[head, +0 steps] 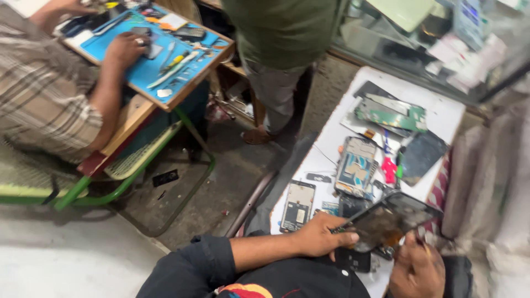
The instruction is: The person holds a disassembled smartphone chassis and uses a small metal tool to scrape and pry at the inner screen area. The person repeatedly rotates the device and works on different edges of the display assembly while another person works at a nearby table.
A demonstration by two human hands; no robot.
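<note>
My left hand [322,236] grips the near edge of a dark, opened phone screen panel [393,219], holding it tilted above the white table [447,110]. My right hand [417,269] sits just below the panel at the bottom edge of view, fingers curled; what it holds is blurred. Beside my left hand lie an opened phone frame [298,205] and a second opened phone body [356,166] showing its insides.
A green circuit board [391,114], a dark back cover [422,155] and a small red tool [388,168] lie farther on the table. Another person's hand [125,48] rests on a blue work mat [157,52] at the left. A standing person's legs [273,88] are behind.
</note>
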